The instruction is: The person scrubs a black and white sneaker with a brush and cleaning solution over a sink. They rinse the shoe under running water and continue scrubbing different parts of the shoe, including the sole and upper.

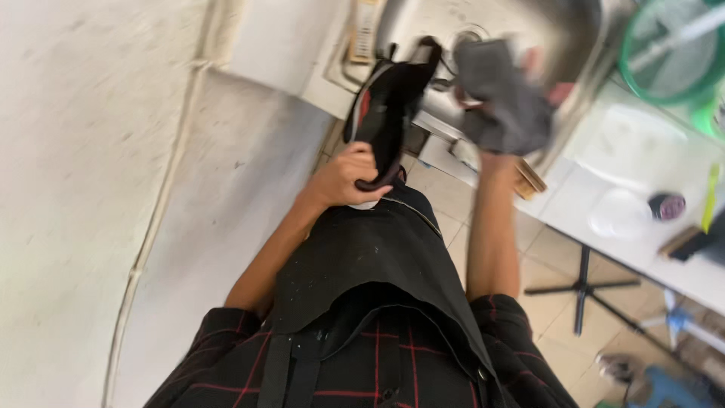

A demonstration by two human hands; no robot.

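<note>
My left hand (pixel 349 175) grips the heel of a black shoe with red trim (pixel 387 106), holding it up in front of a steel sink (pixel 483 19). My right hand is wrapped in a dark grey cloth (pixel 504 98), raised just right of the shoe's toe at the sink's edge; only a little of the hand shows around the cloth. A black apron (pixel 377 257) over a dark red-checked shirt fills the lower middle of the view.
A white counter (pixel 642 227) runs along the right with a round clear lid (pixel 621 214), a small dark tin (pixel 667 205) and a green basin (pixel 668 49). A bare pale wall (pixel 91 189) fills the left. Tiled floor with a black stand base (pixel 581 287) lies below.
</note>
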